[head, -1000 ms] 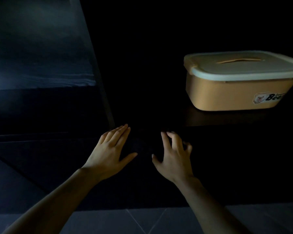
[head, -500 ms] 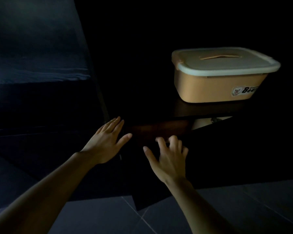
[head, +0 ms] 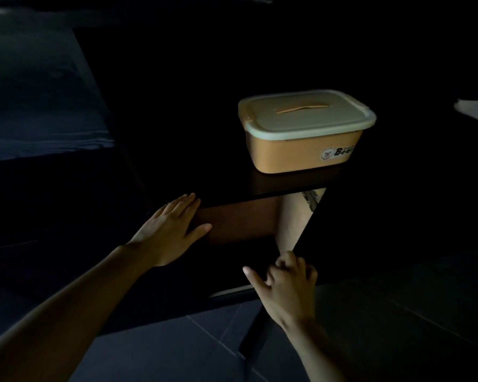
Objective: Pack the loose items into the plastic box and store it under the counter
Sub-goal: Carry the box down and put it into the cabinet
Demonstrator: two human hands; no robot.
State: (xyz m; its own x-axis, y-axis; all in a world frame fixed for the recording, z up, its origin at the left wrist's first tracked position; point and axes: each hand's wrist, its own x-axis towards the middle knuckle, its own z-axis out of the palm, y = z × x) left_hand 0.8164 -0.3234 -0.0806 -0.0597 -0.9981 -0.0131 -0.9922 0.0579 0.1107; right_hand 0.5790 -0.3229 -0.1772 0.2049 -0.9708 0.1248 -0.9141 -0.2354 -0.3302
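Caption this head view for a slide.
Lidded plastic box on counter; right hand grips the open cabinet door, left hand open beside it.

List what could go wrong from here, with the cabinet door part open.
The right hand grips the cabinet door only by its edge; in this dim light it may slip and let the door swing shut.
The left hand lies flat beside the opening, where a closing door could pinch it.
The plastic box sits close to the counter edge; a knock might tip it.

A single head-worn view looks forward and down, close over the counter point(head: 273, 183) and floor point(head: 177, 351).
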